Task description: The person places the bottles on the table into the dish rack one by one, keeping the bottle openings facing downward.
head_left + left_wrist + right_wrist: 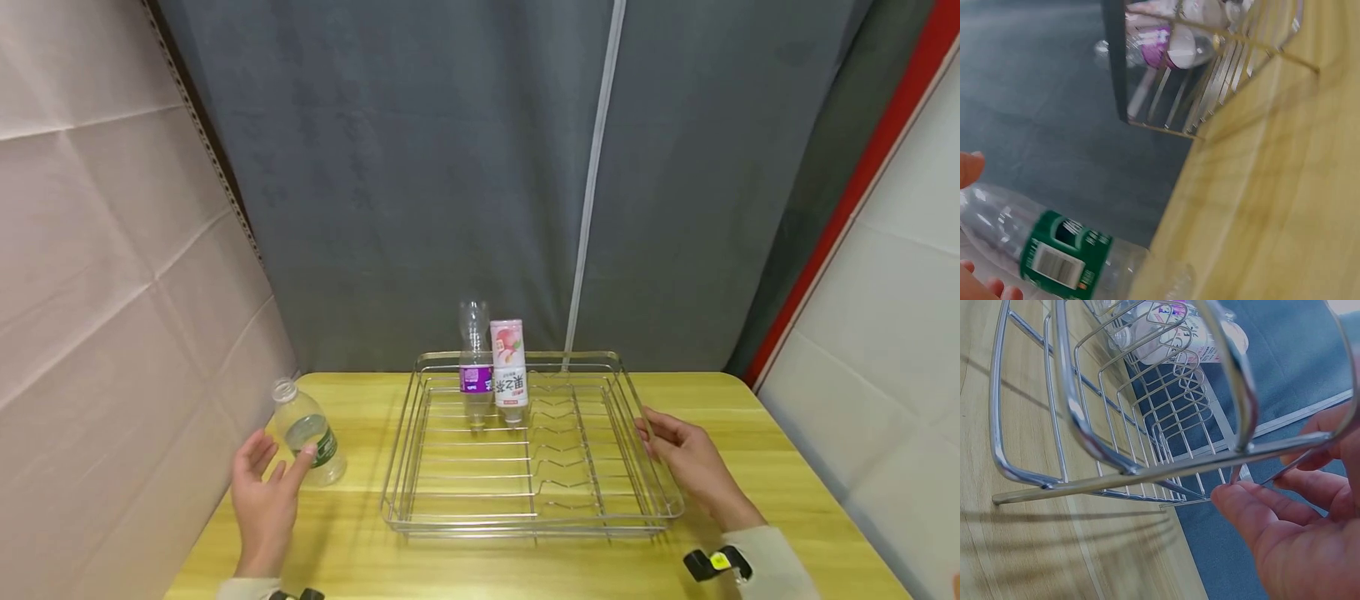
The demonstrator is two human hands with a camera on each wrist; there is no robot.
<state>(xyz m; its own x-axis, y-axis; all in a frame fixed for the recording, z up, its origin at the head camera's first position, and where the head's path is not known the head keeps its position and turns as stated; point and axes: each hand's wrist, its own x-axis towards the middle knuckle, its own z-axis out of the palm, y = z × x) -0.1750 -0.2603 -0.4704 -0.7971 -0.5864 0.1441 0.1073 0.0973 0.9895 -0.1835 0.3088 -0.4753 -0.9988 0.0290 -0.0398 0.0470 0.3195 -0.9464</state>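
Observation:
A clear plastic bottle (310, 433) with a green label stands on the table at the left. Around it my left hand (264, 504) is spread, thumb in front of the label in the head view; the left wrist view shows thumb and fingers on either side of the bottle (1066, 256), not curled round it. At the right my right hand (693, 467) pinches a side wire of the metal wire rack (525, 527), thumb and fingers meeting on it in the right wrist view. Inside the rack, a purple-labelled bottle (476, 379) and a pink-and-white bottle (510, 367) stand cap-down side by side.
The rack stands mid-table on the yellow wooden table (360, 567). A grey curtain (420, 167) hangs behind the table's back edge. Pale cloth walls flank it on the left (112, 250) and right (885, 358).

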